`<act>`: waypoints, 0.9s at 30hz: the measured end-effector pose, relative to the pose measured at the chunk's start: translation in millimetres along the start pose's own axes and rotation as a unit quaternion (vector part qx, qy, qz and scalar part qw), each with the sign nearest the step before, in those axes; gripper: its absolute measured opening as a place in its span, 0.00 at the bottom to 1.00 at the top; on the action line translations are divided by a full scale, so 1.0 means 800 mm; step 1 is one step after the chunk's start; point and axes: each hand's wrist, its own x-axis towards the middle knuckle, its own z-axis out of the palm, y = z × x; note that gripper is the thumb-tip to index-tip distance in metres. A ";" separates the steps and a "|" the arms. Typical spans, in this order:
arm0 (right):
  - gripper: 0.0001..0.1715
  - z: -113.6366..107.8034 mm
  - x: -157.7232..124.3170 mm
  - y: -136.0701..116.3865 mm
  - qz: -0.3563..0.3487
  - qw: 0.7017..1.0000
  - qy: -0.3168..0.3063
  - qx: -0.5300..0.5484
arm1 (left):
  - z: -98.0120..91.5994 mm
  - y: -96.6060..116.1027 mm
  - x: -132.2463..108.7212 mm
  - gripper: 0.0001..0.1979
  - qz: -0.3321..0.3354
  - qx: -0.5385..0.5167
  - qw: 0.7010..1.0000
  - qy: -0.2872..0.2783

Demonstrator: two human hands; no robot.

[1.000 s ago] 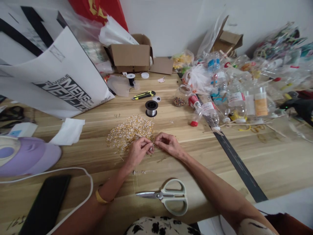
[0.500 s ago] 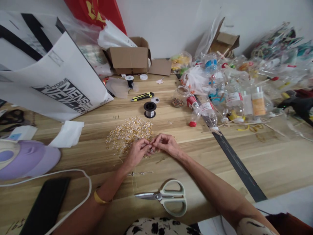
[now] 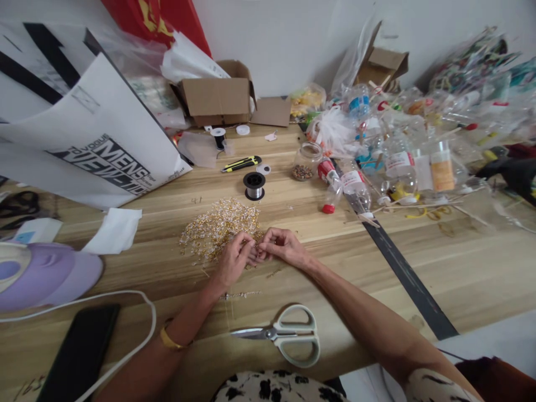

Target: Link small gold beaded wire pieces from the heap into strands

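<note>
My left hand point(image 3: 238, 255) and my right hand point(image 3: 283, 248) meet fingertip to fingertip at the near right edge of a pile of small gold and clear beads point(image 3: 218, 226). Both are pinched closed. Whatever sits between the fingers is too small and covered to make out. Just below them a short beaded chain point(image 3: 240, 295) lies on the wood, with a fine thread running from it. Closer to my body rest scissors point(image 3: 274, 334) with pale handles, blades pointing left. Beyond the beads stands a black spool of thin wire point(image 3: 254, 186).
A yellow and black box cutter point(image 3: 241, 163) and a jar of beads point(image 3: 307, 162) lie farther back. Plastic bottles point(image 3: 354, 181) crowd the right. At left are a large paper bag point(image 3: 104, 134), a purple device point(image 3: 54, 273), a white cable point(image 3: 153, 312) and a black phone point(image 3: 79, 352).
The whole view has shifted slightly. My hands stay together in nearly the same place, with only small finger movements; the shiny bit seen between them earlier is less visible.
</note>
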 end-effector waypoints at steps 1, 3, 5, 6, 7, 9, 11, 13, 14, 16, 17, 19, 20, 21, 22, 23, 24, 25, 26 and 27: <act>0.21 0.000 0.000 0.000 -0.001 1.000 0.001 -0.006 | 0.000 -0.001 0.000 0.15 -0.002 0.005 1.000 0.004; 0.22 0.001 -0.001 -0.001 -0.002 1.000 0.001 -0.019 | -0.001 -0.003 0.002 0.15 -0.003 0.011 1.000 0.015; 0.21 0.001 -0.001 -0.002 0.000 0.999 -0.002 -0.036 | -0.001 -0.006 0.004 0.15 -0.003 0.010 1.000 0.022; 0.21 0.001 -0.001 -0.002 0.001 0.999 -0.003 -0.044 | -0.001 -0.006 0.004 0.15 -0.004 0.008 1.000 0.022; 0.21 0.001 -0.002 -0.002 0.003 0.999 -0.004 -0.050 | -0.001 -0.007 0.005 0.15 -0.006 0.006 1.000 0.023; 0.21 0.001 -0.002 -0.001 0.006 0.999 -0.005 -0.053 | -0.001 -0.007 0.006 0.15 -0.008 0.006 1.000 0.028; 0.22 0.000 -0.002 0.000 0.009 0.999 -0.007 -0.051 | -0.002 -0.008 0.006 0.14 -0.007 0.015 0.999 0.035; 0.22 0.000 -0.002 0.001 0.010 0.999 -0.010 -0.048 | -0.003 -0.009 0.006 0.14 -0.005 0.019 0.999 0.036; 0.22 0.000 -0.002 0.001 0.011 0.999 -0.012 -0.047 | -0.003 -0.010 0.006 0.14 -0.004 0.017 0.999 0.034; 0.22 -0.001 -0.001 0.001 0.010 0.999 -0.015 -0.046 | -0.004 -0.013 0.007 0.14 -0.003 0.008 1.000 0.027; 0.22 -0.001 -0.001 0.000 0.009 0.999 -0.017 -0.046 | -0.005 -0.014 0.007 0.13 -0.003 0.000 1.000 0.022; 0.23 -0.001 -0.001 0.000 0.009 0.999 -0.020 -0.047 | -0.005 -0.015 0.007 0.13 -0.004 -0.012 1.000 0.018; 0.23 -0.001 -0.001 0.001 0.009 0.999 -0.020 -0.047 | -0.004 -0.015 0.007 0.13 -0.005 -0.018 1.000 0.018; 0.23 -0.001 -0.001 0.001 0.009 0.999 -0.019 -0.046 | -0.004 -0.014 0.007 0.14 -0.007 -0.022 1.000 0.019; 0.23 -0.001 -0.001 0.001 0.009 0.999 -0.017 -0.044 | -0.003 -0.013 0.007 0.14 -0.009 -0.025 0.999 0.020; 0.23 -0.001 -0.001 0.002 0.008 0.999 -0.015 -0.040 | -0.003 -0.012 0.006 0.14 -0.011 -0.028 0.999 0.021; 0.22 -0.002 0.000 0.003 0.007 0.999 -0.010 -0.036 | -0.002 -0.011 0.006 0.14 -0.013 -0.030 0.999 0.022; 0.22 -0.002 0.000 0.003 0.005 0.999 -0.006 -0.031 | -0.002 -0.009 0.005 0.14 -0.016 -0.032 0.999 0.022; 0.22 -0.002 0.000 0.003 0.004 1.000 -0.001 -0.025 | -0.001 -0.008 0.005 0.15 -0.019 -0.033 0.999 0.021; 0.21 -0.002 0.000 0.004 0.003 1.000 0.003 -0.019 | -0.001 -0.006 0.004 0.15 -0.021 -0.034 0.999 0.019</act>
